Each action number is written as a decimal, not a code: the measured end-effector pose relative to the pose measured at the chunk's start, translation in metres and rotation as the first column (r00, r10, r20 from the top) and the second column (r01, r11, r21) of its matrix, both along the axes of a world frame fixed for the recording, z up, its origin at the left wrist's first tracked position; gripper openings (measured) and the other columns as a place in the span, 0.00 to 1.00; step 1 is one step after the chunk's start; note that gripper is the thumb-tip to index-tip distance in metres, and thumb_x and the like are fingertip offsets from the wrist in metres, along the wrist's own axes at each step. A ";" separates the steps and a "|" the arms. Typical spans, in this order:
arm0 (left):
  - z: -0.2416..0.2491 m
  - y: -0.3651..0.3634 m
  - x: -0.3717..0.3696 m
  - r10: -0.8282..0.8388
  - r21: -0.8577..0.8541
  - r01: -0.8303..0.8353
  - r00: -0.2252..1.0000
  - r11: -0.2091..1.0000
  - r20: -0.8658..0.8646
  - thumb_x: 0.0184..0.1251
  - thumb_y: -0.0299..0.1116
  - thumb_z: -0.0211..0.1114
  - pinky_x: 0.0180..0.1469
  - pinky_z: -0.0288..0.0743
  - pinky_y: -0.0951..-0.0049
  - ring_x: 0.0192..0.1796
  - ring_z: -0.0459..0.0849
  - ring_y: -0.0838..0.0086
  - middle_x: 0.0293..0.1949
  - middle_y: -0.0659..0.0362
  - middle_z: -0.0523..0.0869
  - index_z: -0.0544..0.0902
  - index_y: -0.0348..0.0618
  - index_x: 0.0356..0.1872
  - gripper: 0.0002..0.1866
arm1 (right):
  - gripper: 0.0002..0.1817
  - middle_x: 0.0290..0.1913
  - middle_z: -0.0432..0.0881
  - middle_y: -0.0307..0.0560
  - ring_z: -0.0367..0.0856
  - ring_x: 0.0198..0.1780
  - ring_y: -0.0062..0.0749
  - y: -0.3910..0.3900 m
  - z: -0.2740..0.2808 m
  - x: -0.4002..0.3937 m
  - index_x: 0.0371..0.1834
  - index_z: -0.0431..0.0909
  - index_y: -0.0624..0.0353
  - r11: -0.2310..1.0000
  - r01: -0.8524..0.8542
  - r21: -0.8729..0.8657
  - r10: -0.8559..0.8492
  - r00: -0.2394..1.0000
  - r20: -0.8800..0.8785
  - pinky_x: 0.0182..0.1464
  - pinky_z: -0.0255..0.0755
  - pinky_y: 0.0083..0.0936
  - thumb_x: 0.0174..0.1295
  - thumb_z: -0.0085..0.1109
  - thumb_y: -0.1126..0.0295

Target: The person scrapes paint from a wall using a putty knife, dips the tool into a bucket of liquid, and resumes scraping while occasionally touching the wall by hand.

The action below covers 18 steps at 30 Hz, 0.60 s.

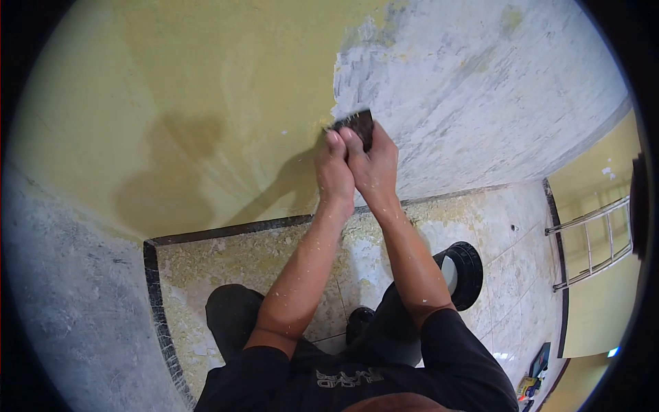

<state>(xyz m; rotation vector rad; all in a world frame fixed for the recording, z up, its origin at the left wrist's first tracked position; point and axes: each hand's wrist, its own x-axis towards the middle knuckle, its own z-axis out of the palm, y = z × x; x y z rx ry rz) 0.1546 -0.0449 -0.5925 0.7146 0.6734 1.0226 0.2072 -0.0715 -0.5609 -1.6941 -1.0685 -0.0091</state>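
A dark, flat scraper blade (362, 122) is pressed against the wall, at the ragged border between yellow paint (254, 75) and a stripped grey-white area (473, 103). My left hand (336, 168) and my right hand (376, 163) are side by side, both closed on the scraper, thumbs lying along its near face. Its far edge, partly blurred, meets the paint where small flakes show. Whether it has a handle is hidden by my fingers. Pale specks cling to both forearms.
Paint flakes (206, 264) litter the floor along the dark skirting (240, 231). A black bucket (469, 275) with something pale inside stands beside my right knee. Farther right, a metal ladder (597, 240) is by the wall. Small items (530, 386) lie at lower right. A grey wall (75, 302) borders the left.
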 end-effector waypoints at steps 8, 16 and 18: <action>-0.052 -0.008 -0.005 -0.137 -0.104 0.124 0.983 0.987 -0.122 0.77 0.53 0.45 0.55 0.71 0.67 0.54 0.78 0.70 0.52 0.52 0.82 0.77 0.32 0.54 0.30 | 0.14 0.25 0.81 0.64 0.82 0.31 0.61 -0.014 -0.054 -0.001 0.32 0.76 0.68 0.998 0.026 -0.060 -0.033 0.994 -0.104 0.32 0.74 0.41 0.59 0.61 0.64; -0.041 0.006 -0.011 -0.065 -0.010 0.065 0.996 0.998 -0.068 0.78 0.52 0.44 0.51 0.72 0.66 0.46 0.78 0.70 0.45 0.53 0.82 0.78 0.33 0.47 0.28 | 0.12 0.24 0.81 0.62 0.82 0.27 0.57 0.000 -0.035 -0.016 0.31 0.75 0.67 1.000 0.011 -0.013 -0.011 1.000 -0.029 0.29 0.73 0.38 0.59 0.62 0.66; -0.057 -0.002 -0.005 -0.054 0.001 0.055 0.991 0.998 -0.121 0.78 0.51 0.43 0.50 0.72 0.67 0.46 0.78 0.70 0.44 0.54 0.82 0.78 0.33 0.46 0.27 | 0.12 0.24 0.81 0.63 0.82 0.27 0.57 -0.006 -0.058 -0.009 0.31 0.75 0.67 0.998 0.066 -0.020 -0.066 0.998 -0.002 0.29 0.73 0.38 0.59 0.62 0.66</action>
